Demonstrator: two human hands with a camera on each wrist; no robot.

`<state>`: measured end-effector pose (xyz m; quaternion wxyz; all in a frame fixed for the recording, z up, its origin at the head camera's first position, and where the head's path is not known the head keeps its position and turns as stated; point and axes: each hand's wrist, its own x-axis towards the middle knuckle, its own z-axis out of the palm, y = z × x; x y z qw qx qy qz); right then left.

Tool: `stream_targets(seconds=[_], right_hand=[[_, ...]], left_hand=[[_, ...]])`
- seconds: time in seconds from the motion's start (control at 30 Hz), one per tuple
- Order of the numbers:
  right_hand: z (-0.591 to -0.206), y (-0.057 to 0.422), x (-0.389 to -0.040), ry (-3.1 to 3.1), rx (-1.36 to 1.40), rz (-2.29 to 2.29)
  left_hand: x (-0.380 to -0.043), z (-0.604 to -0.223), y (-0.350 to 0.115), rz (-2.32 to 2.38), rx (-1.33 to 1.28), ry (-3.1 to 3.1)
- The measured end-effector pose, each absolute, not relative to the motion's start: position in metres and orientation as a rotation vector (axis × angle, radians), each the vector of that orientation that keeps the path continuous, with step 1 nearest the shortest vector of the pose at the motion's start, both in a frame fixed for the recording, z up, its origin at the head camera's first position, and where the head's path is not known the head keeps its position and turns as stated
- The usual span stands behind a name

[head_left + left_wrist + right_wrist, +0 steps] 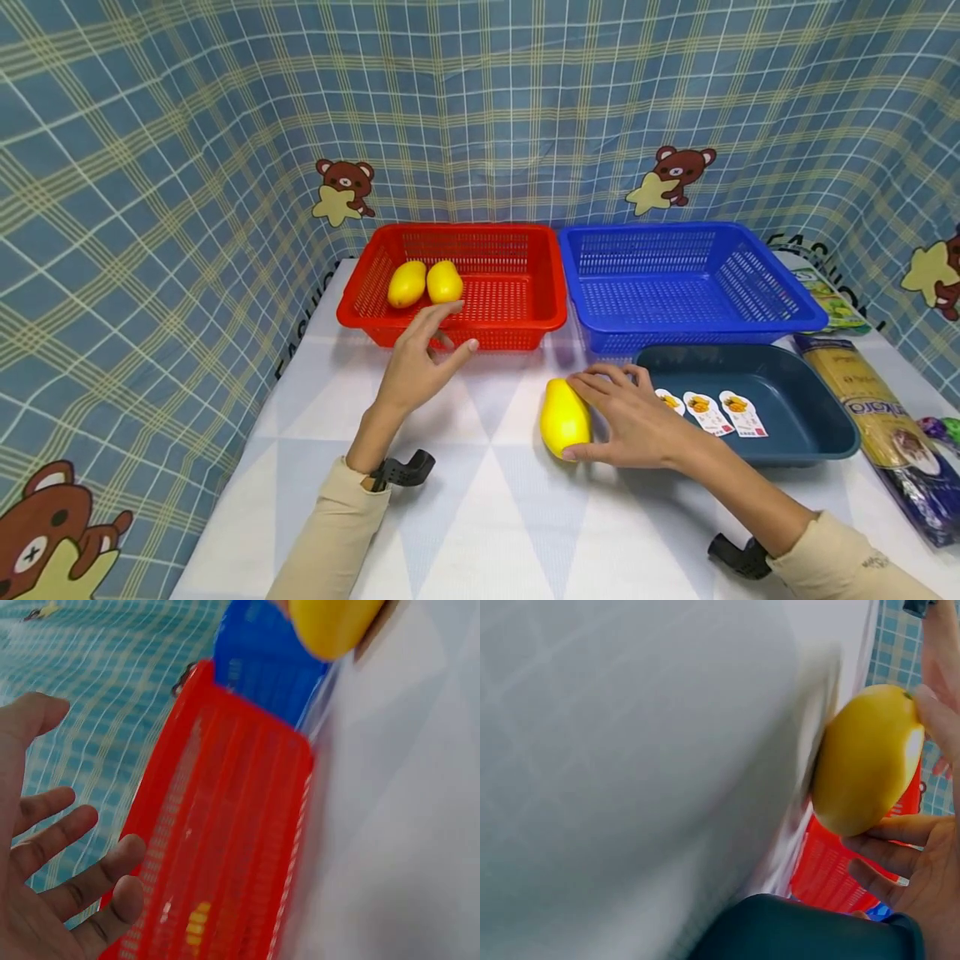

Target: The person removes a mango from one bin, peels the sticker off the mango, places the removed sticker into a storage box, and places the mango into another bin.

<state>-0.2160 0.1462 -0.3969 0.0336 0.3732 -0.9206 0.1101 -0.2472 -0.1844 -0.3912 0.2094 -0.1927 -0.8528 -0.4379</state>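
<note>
A yellow mango (565, 418) is at the middle of the table, and my right hand (628, 418) holds it from the right side. In the right wrist view the thumb is at one end of the mango (870, 759) and the fingertips at the other. My left hand (420, 360) is at the front rim of the red basket (510, 310), fingers spread and nothing held. Two more mangoes, one (407, 284) beside the other (444, 282), lie in the left part of that basket. The left wrist view shows the left hand (67, 892) with its fingers apart.
A blue basket (693, 321) stands right of the red one. In front of it is a dark teal tray (802, 417) with three mango-picture cards (742, 414). Packaged food (885, 425) lies along the right edge. Plaid cloth (480, 108) hangs around the table.
</note>
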Motion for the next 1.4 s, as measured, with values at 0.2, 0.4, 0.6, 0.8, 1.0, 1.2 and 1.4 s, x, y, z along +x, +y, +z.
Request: stream_targets(seconds=[0.2,0.4,0.6,0.8,1.0,1.2,1.4], right_hand=[[-0.397,0.149,-0.217,-2.814,1.183,0.323],[-0.397,0.148,-0.215,-2.847,1.177,0.354],[-0.398,0.146,-0.215,-2.846,1.182,0.351],[-0.398,0.146,-0.215,-2.842,1.174,0.36],[-0.396,0.145,-0.214,-2.849,1.15,0.39],[-0.396,0.144,-0.214,-2.857,1.14,0.389],[-0.395,0.143,-0.215,-2.872,1.136,0.386]], left_hand=[[-0.249,-0.387,-0.212,-1.202,-0.408,-2.32],[-0.248,-0.382,-0.238,-1.102,-0.259,-2.319],[-0.245,-0.38,-0.266,-0.978,-0.151,-2.307],[-0.247,-0.382,-0.281,-0.995,-0.063,-2.304],[-0.249,-0.385,-0.287,-1.076,-0.011,-2.304],[-0.25,-0.388,-0.292,-1.091,0.019,-2.313],[-0.251,-0.392,-0.296,-1.062,0.017,-2.331]])
